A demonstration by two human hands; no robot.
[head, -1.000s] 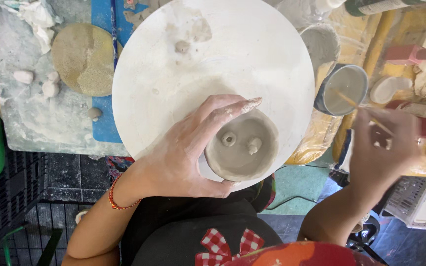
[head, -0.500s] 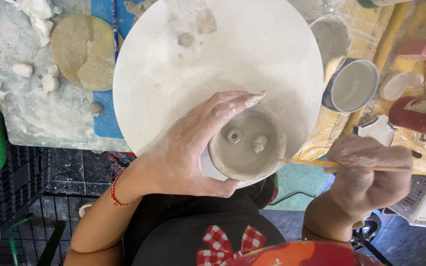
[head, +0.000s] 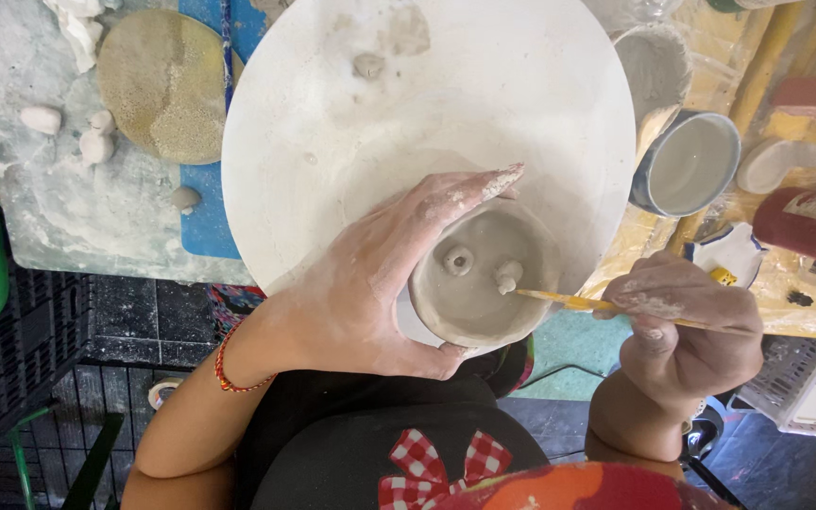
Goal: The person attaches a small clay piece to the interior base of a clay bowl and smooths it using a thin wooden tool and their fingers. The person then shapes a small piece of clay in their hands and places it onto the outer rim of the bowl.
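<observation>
Presently, item one: my left hand (head: pixel 370 283), grip clamped round the grey clay bowl (head: pixel 484 279), which sits at the six o'clock edge of the round white board (head: pixel 332 113). Item two: my right hand (head: pixel 682 326), grip pinched shut on a thin yellow tool (head: pixel 569 301), its tip touching the right-hand clay knob (head: pixel 507 276) inside the bowl. To do this well, I judge, keep the bowl steady and press lightly. Item three: blue-rimmed cup (head: pixel 687 165) at three o'clock on the bench. Item four: red container (head: pixel 809 227) with a pale label, farther toward three o'clock.
</observation>
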